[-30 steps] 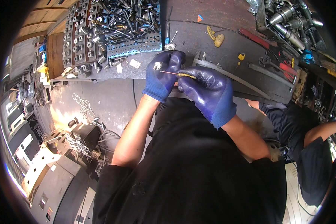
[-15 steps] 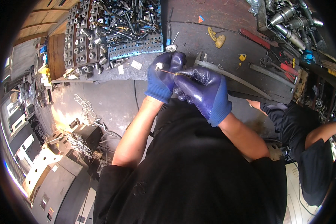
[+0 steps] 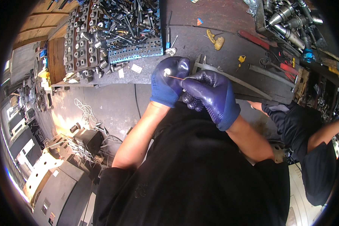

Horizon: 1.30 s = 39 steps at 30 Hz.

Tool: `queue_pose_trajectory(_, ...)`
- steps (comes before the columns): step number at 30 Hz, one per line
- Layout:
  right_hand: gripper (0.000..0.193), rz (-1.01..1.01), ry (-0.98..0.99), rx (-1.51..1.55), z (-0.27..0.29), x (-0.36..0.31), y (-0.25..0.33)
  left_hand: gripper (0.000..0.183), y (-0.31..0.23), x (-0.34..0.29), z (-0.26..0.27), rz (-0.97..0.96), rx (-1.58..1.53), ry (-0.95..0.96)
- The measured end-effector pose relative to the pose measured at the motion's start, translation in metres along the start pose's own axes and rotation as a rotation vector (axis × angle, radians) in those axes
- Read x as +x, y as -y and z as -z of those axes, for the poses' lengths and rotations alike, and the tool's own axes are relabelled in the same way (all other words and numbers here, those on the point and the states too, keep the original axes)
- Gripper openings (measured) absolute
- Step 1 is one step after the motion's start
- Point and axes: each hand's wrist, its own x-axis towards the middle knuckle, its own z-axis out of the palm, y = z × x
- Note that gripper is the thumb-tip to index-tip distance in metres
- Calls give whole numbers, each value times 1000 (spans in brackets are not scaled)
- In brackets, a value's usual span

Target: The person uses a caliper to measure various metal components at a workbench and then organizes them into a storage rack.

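Note:
Both hands wear blue-purple coated gloves and meet above the bench's front edge. My left hand (image 3: 165,84) is closed round a small part with a bright, whitish round end (image 3: 167,71) that shows above the glove; the rest is hidden in the fingers. My right hand (image 3: 211,92) pinches a thin, copper-coloured rod (image 3: 176,78) between thumb and forefinger. Its free tip reaches the left glove just below the bright end; I cannot tell whether it touches the part. Just beyond the right hand, a vernier caliper (image 3: 229,78) lies on the bench.
At the back left stand a blue perforated rack (image 3: 135,50) heaped with drill bits and cutters, and rows of collets (image 3: 79,49). Yellow-handled tools (image 3: 216,40), red-handled pliers (image 3: 256,39) and a bin of tool holders (image 3: 286,22) lie rightward. A co-worker's arm (image 3: 324,133) is at right.
Both hands have shifted slightly right and nearer to me, still together. The thin rod stays in the right hand's pinch and the small part in the left; the view has moved a little.

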Motion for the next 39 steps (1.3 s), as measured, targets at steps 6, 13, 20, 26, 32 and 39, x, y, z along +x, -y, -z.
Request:
queue_pose_trajectory(6,11,310,-9,-162,1,1,-19,40,3,0,-1,-27,-77,-4)
queue_pose_trajectory(13,20,336,-55,-159,17,-6,-23,24,-1,-9,5,-8,-72,2)
queue_pose_trajectory(20,20,285,-326,-183,69,25,-62,16,15,-14,9,-128,21,6)
queue_pose_trajectory(26,16,163,-422,-125,92,43,-91,14,-2,-21,8,-9,-105,-8)
queue_pose_trajectory(32,14,35,-449,-89,96,51,-93,23,3,-23,7,-173,138,38)
queue_pose_trajectory(39,19,120,-471,-13,101,68,-94,17,8,-26,7,-142,118,50)
